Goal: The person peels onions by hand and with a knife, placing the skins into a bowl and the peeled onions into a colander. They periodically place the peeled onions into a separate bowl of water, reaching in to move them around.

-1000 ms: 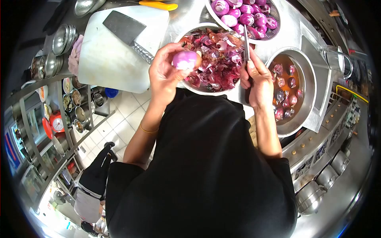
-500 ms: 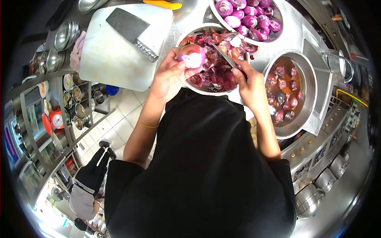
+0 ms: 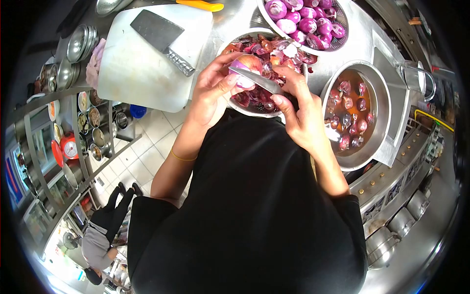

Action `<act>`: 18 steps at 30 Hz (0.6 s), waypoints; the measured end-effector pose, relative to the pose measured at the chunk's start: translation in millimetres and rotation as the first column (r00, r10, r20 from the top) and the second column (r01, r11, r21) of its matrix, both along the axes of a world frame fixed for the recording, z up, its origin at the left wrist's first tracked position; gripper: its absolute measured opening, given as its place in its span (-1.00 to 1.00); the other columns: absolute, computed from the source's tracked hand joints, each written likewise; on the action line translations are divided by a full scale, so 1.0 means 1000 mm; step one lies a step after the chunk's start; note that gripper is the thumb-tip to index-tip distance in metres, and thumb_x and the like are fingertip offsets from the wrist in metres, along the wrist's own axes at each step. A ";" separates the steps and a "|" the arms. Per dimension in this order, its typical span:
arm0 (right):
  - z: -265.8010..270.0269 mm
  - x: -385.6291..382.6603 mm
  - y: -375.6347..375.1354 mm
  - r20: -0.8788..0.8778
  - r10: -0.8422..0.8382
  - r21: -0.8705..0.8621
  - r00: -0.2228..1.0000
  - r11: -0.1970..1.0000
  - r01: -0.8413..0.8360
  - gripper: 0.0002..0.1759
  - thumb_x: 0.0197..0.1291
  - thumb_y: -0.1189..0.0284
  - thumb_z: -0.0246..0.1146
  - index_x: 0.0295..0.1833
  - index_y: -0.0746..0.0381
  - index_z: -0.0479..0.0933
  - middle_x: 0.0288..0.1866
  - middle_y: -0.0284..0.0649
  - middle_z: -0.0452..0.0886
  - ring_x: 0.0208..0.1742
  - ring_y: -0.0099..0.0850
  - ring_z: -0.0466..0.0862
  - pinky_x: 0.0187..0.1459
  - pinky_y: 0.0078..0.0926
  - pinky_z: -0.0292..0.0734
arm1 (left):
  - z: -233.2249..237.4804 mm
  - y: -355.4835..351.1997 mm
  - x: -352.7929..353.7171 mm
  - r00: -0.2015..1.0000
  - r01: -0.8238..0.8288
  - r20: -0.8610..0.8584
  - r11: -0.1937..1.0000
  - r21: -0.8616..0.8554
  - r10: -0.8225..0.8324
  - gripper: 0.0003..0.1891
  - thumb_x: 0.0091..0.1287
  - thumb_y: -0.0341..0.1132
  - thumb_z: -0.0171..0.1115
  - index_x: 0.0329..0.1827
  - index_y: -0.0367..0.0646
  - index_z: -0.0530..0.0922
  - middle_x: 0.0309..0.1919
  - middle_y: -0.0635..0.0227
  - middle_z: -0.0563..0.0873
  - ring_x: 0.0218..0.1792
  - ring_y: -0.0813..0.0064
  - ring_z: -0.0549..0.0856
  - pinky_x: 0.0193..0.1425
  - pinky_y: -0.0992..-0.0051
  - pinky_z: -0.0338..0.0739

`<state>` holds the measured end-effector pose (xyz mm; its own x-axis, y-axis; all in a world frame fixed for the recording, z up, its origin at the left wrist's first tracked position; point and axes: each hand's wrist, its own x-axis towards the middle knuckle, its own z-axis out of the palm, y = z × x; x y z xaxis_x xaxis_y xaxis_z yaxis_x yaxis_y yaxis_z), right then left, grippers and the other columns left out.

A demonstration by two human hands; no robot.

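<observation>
The left hand (image 3: 210, 95) is closed around a partly skinned red onion (image 3: 248, 64), held just above the round steel bowl (image 3: 254, 114) of discarded purple-red onion skins (image 3: 267, 95). The right hand (image 3: 299, 117) grips a small steel paring knife (image 3: 258, 81) with the blade laid across the onion's near side. Progress, as judged: well advanced but not complete. The perforated steel colander (image 3: 264, 18) beyond the bowl is full of peeled purple onions (image 3: 306, 22), while the large steel pot (image 3: 381, 105) to the right holds several unpeeled onions (image 3: 350, 115) in brownish water. A white rectangular cutting board (image 3: 137, 73) bearing a steel cleaver (image 3: 159, 33) lies to the left, well apart. Nothing obstructs either hand; the heaped skins sit closest to the blade.
</observation>
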<state>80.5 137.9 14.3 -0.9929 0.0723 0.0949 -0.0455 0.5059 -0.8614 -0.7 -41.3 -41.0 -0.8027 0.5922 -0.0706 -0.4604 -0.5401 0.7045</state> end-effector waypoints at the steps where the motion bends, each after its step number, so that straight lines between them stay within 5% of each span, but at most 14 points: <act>1: 0.000 0.000 0.000 0.002 0.002 0.015 1.000 1.000 -0.002 -0.48 0.15 0.57 0.25 0.25 0.15 0.35 -0.39 -0.03 0.59 -0.36 -0.10 0.66 -0.28 -0.29 0.51 | 0.001 0.000 0.001 1.000 -0.003 0.007 1.000 0.000 0.003 -0.52 0.35 -0.37 0.17 0.30 -0.30 0.31 0.14 0.12 0.54 0.13 0.31 0.59 0.16 0.29 0.56; 9: 0.005 0.000 -0.002 0.028 -0.019 0.025 0.999 1.000 0.018 -0.50 0.15 0.57 0.25 0.23 0.15 0.38 -0.42 -0.02 0.57 -0.38 -0.06 0.64 -0.30 -0.27 0.50 | 0.002 0.001 0.001 0.999 -0.021 -0.029 0.999 -0.027 0.021 -0.54 0.36 -0.39 0.16 0.29 -0.32 0.32 0.11 0.11 0.56 0.11 0.32 0.60 0.13 0.30 0.59; 15: -0.006 -0.001 -0.002 -0.108 -0.085 0.110 0.991 0.989 0.097 -0.55 0.17 0.57 0.22 0.20 0.15 0.40 -0.22 0.01 0.64 -0.26 -0.05 0.67 -0.22 -0.27 0.54 | 0.004 0.001 0.002 0.999 -0.027 -0.045 0.999 -0.028 0.025 -0.57 0.35 -0.39 0.17 0.25 -0.33 0.35 0.07 0.13 0.58 0.07 0.36 0.63 0.12 0.32 0.60; 18: 0.006 0.000 0.000 0.062 -0.048 0.041 0.997 0.998 0.046 -0.57 0.19 0.56 0.20 0.20 0.15 0.40 -0.07 0.02 0.63 -0.08 0.00 0.66 -0.15 -0.22 0.56 | 0.003 -0.002 0.002 1.000 -0.023 -0.009 0.999 -0.029 0.023 -0.57 0.35 -0.39 0.18 0.24 -0.32 0.35 0.06 0.14 0.59 0.05 0.38 0.63 0.11 0.33 0.60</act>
